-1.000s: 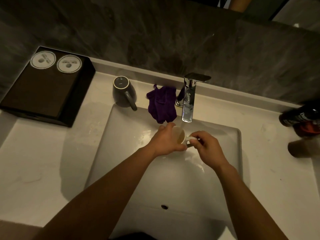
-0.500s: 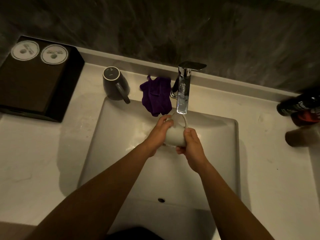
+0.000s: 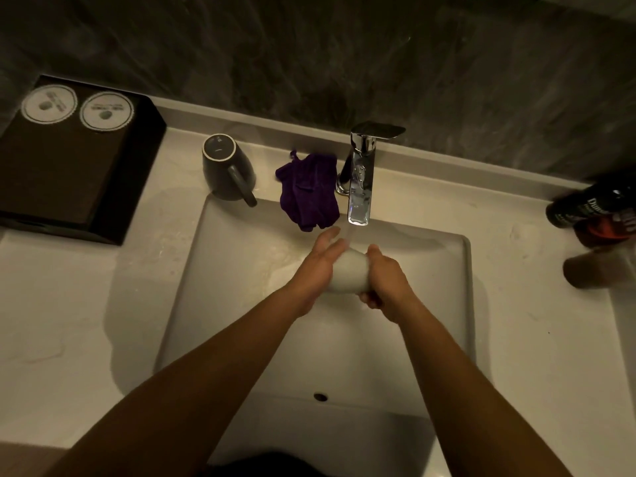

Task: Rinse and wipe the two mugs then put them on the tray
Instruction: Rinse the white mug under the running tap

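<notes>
Over sink (image 3: 241,270), under tap (image 3: 359,187): white mug (image 3: 347,271) between both hands. I see left hand (image 3: 318,266) flat, fingers straight against its side; right hand (image 3: 385,280) curled round other side. Risk, I judge: wet mug slips, chips in sink.

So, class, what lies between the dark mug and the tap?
In the head view, a purple cloth lies between the dark mug and the tap, hanging over the sink rim.

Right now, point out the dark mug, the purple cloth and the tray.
dark mug (image 3: 227,173), head view, on its side wall.
purple cloth (image 3: 308,196), head view, on its middle folds.
tray (image 3: 51,173), head view, on its bare top.
</notes>
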The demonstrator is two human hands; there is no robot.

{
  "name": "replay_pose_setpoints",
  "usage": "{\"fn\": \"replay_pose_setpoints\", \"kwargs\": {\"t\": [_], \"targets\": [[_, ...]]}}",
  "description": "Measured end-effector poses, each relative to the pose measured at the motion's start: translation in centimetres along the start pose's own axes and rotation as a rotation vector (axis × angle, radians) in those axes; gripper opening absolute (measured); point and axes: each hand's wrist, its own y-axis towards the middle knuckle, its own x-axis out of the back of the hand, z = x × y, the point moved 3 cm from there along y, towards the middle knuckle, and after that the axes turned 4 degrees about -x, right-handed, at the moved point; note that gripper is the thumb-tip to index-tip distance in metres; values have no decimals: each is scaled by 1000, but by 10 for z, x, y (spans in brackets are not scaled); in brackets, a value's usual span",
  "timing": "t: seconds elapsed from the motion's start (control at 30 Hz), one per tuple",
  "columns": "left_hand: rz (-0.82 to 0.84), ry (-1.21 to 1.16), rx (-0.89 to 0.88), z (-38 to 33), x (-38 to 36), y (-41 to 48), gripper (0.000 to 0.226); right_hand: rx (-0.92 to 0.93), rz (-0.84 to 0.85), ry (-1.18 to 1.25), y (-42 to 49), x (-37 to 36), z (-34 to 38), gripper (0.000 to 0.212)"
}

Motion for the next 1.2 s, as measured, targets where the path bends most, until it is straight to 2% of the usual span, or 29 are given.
{"fn": "replay_pose_setpoints", "kwargs": {"t": [0.07, 0.1, 0.17, 0.23, 0.27, 0.3, 0.37, 0.47, 0.5, 0.53, 0.57, 0.67, 0.7, 0.77, 0.87, 0.93, 0.97, 1.03, 1.1, 1.13, 1.2], "targets": [[-15, 20, -110, -1, 1, -7, 37, -129, 107, 25, -3, 2, 7, 52], [-60, 11, -101, 0, 4, -4, 31, -96, 109, -28, -3, 1, 9, 55], [-141, -116, 111, -4, 7, 5, 24, 124, -6, -236, -6, -3, 12, 57], [-110, -250, 451, -9, 7, 6, 27, 363, -131, -399, -16, -6, 11, 49], [-84, -257, 533, -11, 6, 5, 28, 426, -151, -405, -19, -7, 7, 45], [-68, -242, 539, -11, 4, 3, 27, 442, -164, -397, -20, -8, 4, 43], [-57, -207, 382, -7, 0, -1, 26, 352, -195, -366, -12, -4, 2, 48], [-12, -42, -42, -4, -5, -9, 28, -26, -71, -144, 0, 4, 7, 46], [-21, -6, -114, -2, -4, -6, 28, -108, -14, -79, -1, 5, 8, 44], [-41, -7, -116, -3, -2, -3, 27, -110, 24, -51, -2, 5, 10, 43], [-66, -36, -45, -6, 1, 0, 26, -51, 33, -37, -2, 4, 10, 43], [-67, -272, 420, -14, 1, 1, 38, 192, -52, -32, -5, -1, 12, 39], [-58, -289, 479, -15, 0, 2, 40, 222, -83, -38, -6, -2, 12, 38], [-65, -239, 399, -14, 0, 3, 35, 127, -102, -17, -6, 0, 15, 35], [-68, -156, 45, -10, 0, -4, 21, -202, 61, 70, -11, 4, 17, 31], [-63, -102, -70, -9, -2, -7, 21, -257, 114, 67, -11, 4, 17, 32], [-101, -102, -21, -10, -1, -3, 21, -230, 102, 57, -9, 2, 16, 34], [-166, -151, 257, -12, 0, 0, 28, -72, 12, 5, -4, -2, 13, 39], [-113, -232, 498, -17, 0, -1, 36, 77, -79, -28, -4, -5, 13, 43], [-113, -250, 500, -16, -1, 1, 36, 92, -106, -23, -4, -6, 12, 43], [-166, -223, 331, -15, -4, -1, 35, 6, -102, 6, -4, -3, 12, 38]]}}
